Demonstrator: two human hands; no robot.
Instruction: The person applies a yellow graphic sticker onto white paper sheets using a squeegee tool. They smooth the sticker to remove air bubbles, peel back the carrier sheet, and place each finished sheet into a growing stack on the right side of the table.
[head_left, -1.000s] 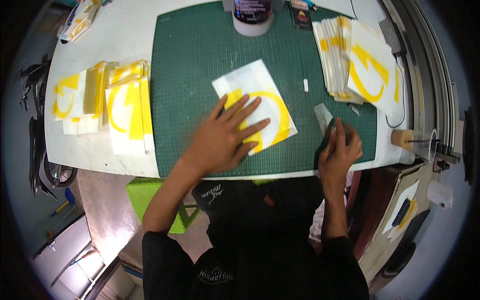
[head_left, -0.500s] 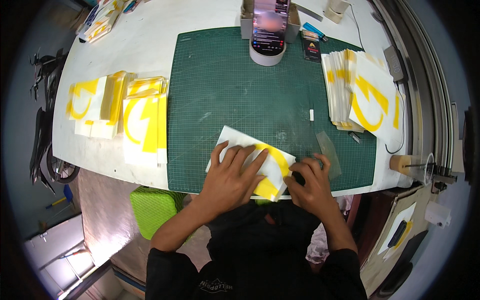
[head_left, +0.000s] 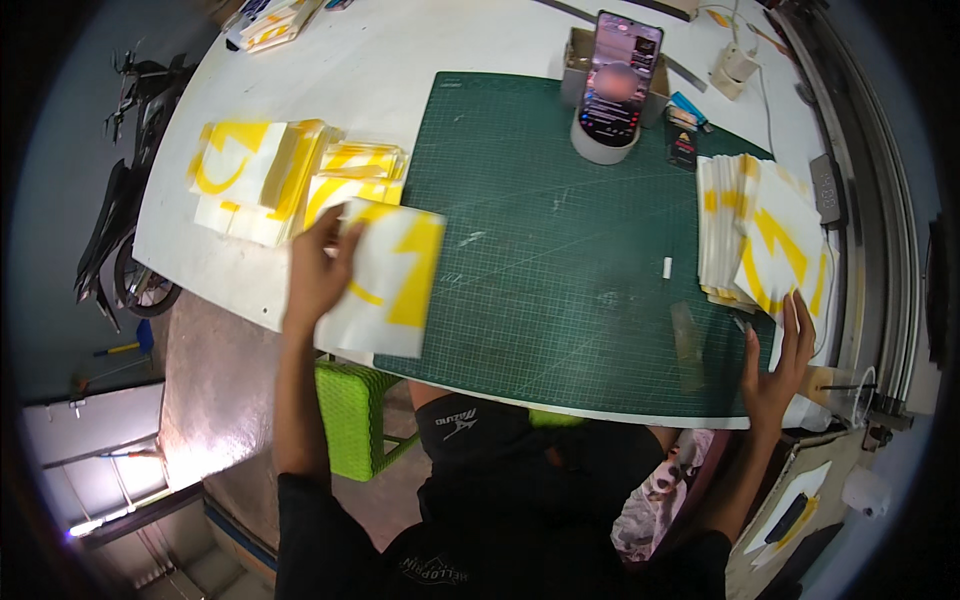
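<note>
My left hand (head_left: 325,262) grips the left edge of a white printed sheet (head_left: 392,280) with a yellow design, slightly blurred by motion. The sheet is over the mat's left edge, partly covering the nearer of the left-hand piles. Behind it are a pile of matching sheets (head_left: 358,160) and a wider pile (head_left: 240,165) farther left. On the right, my right hand (head_left: 778,365) has its fingers extended apart, with the fingertips at the lower edge of the top sheet on the right-hand stack (head_left: 775,240). Whether they touch it is hard to tell.
A green cutting mat (head_left: 530,250) covers the middle of the white table (head_left: 300,90). At its back stands a phone (head_left: 620,85) on a round holder, near a small dark box (head_left: 682,140). A clear strip (head_left: 688,345) and a small white piece (head_left: 667,267) lie on the mat.
Both hands were pressing the sheet at the mat's front edge. My left hand has carried it left to the piles; my right hand let go and moved right to the stack. The view has shifted.
</note>
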